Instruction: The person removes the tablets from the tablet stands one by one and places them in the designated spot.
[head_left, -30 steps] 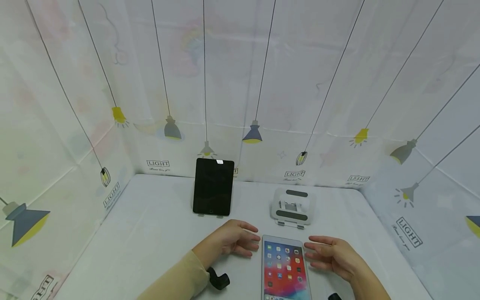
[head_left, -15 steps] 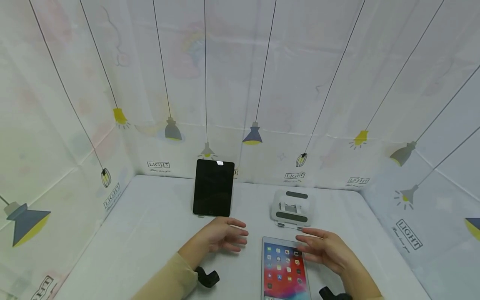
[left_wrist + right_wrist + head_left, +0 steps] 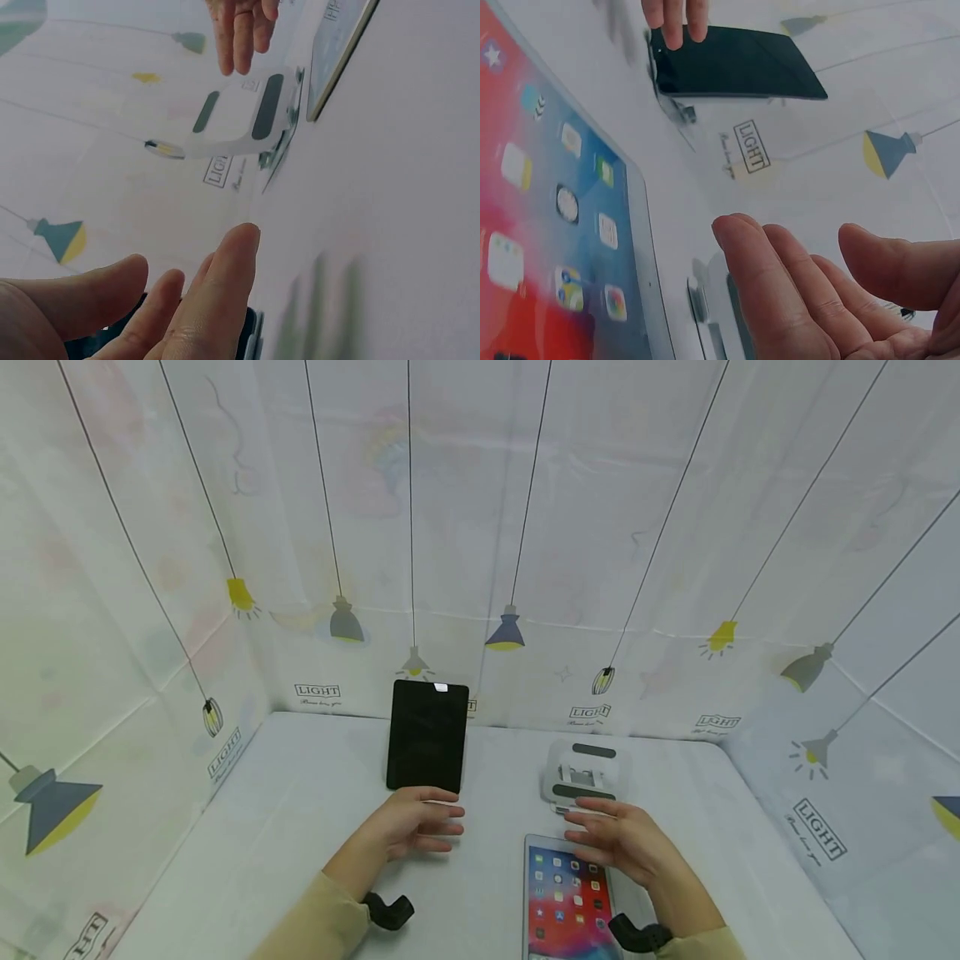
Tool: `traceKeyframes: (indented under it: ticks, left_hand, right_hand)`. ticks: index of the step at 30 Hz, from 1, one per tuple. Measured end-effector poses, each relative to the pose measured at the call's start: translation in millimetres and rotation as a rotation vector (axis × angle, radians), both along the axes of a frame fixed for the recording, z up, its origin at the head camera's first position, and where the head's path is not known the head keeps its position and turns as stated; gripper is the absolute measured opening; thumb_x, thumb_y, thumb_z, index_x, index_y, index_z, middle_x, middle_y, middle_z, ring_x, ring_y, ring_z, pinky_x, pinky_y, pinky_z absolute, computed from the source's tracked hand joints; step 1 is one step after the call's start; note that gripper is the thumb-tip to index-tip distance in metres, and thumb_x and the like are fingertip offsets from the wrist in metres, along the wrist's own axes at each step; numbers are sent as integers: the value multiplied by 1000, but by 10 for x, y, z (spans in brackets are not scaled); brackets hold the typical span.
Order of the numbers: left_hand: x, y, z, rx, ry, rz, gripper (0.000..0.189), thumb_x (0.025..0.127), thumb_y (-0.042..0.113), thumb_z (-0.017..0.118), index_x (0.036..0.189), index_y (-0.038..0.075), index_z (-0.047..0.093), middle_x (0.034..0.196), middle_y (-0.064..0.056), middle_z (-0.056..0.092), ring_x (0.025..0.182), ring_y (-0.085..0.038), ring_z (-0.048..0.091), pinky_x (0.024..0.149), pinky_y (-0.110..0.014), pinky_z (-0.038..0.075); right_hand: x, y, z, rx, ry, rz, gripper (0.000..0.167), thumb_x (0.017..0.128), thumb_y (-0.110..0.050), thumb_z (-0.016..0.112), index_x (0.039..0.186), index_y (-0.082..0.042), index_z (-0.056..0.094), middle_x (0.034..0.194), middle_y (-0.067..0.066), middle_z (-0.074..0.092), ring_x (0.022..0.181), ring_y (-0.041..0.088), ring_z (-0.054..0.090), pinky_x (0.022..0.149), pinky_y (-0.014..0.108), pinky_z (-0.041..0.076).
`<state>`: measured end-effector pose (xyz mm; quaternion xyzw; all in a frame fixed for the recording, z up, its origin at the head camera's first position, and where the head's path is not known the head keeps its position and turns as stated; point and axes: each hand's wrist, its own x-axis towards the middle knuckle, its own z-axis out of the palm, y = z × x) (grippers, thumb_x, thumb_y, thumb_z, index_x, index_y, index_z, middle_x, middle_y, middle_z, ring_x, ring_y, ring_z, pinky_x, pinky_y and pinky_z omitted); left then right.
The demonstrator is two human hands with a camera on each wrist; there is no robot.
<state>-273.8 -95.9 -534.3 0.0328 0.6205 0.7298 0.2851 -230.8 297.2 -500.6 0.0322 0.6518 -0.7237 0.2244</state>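
A white-framed tablet (image 3: 566, 897) lies flat at the front, its lit screen full of app icons. My right hand (image 3: 622, 839), fingers loosely extended and holding nothing, hovers over its upper right corner. Just beyond those fingertips is a white tablet stand (image 3: 592, 749) with dark grip pads. Further left, a black tablet (image 3: 426, 735) with a dark screen leans upright on a similar stand. My left hand (image 3: 412, 827) is held in front of it with relaxed fingers, overlapping its bottom edge in the head view. In the left wrist view the white stand (image 3: 236, 120) shows from the side.
A white cloth covers the table (image 3: 300, 802). Behind and on both sides hang white curtains (image 3: 480, 527) printed with lamps and LIGHT labels. Black wrist mounts (image 3: 390, 912) sit at both wrists, the right one overlapping the lit tablet's lower right.
Both hands have shifted left and slightly away from the body. The right hand has come over the lit tablet's corner; the left has moved in front of the black tablet. Tablets and stand stay put.
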Motion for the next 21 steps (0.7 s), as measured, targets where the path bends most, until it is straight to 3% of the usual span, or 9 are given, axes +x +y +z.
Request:
traceKeyframes:
  ticks: [13, 21]
  left_hand:
    - [-39, -388, 58, -16, 8, 78, 52, 107, 11, 62, 155, -4, 48, 155, -27, 59, 125, -37, 74, 99, -54, 64]
    - [-88, -623, 147, -26, 23, 114, 54, 110, 13, 58, 159, -2, 43, 162, -27, 51, 132, -37, 70, 104, -53, 62]
  right_hand:
    - [-247, -388, 76, -49, 32, 32, 68, 109, -11, 58, 167, 5, 25, 165, 28, 46, 131, 32, 71, 103, 46, 62]
    - [-381, -598, 136, -31, 60, 21, 60, 108, -8, 59, 163, 0, 37, 157, 23, 59, 131, 36, 71, 101, 47, 63]
